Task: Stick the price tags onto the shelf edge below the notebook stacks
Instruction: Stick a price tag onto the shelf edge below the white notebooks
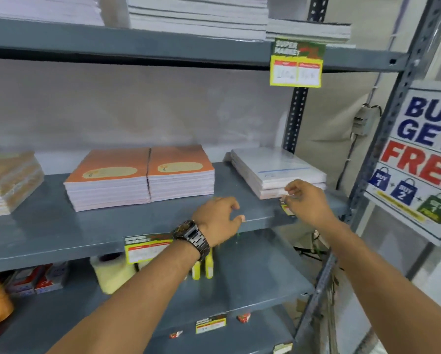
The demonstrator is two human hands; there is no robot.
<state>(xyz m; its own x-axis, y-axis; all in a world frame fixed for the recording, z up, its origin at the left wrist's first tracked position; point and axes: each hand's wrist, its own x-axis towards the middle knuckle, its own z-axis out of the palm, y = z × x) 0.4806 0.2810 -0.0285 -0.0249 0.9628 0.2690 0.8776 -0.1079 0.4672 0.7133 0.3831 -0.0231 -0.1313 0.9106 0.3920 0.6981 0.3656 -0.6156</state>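
Right hand (307, 203) grip pinches price tag (287, 209) at shelf edge (260, 221) below white notebook stack (278, 172); left hand (219, 219) half-open, empty, beside. Risk: tag sticks crooked or peels if pressed unevenly.

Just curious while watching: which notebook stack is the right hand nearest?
The white stack at the shelf's right end. The right hand is just in front of it; the orange stacks lie further left, behind the left hand.

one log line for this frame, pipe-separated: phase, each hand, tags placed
phase: sticking tag | right hand: pressing price tag at shelf edge under white notebook stack | left hand: free, open
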